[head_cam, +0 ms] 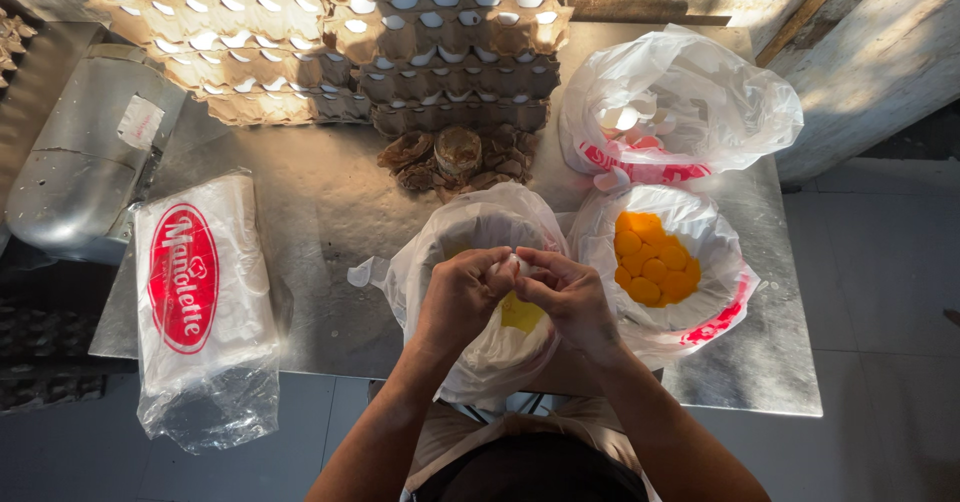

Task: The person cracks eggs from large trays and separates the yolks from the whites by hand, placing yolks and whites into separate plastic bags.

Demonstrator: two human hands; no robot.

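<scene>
A white egg (516, 263) is pinched between the fingertips of the left hand (462, 297) and the right hand (572, 297), which are pressed together over a bag-lined container (470, 227) at the near edge of the metal table (330, 212). A yolk (521, 314) shows below the hands inside that bag. Just to the right, a second bag-lined bowl (715, 262) holds a cluster of orange yolks (655, 260). Behind it lies a plastic bag of eggshells (680, 107). Stacked cardboard egg trays (400, 32) with white eggs stand at the far edge; a packet of plastic bags (200, 292) lies well to the left.
</scene>
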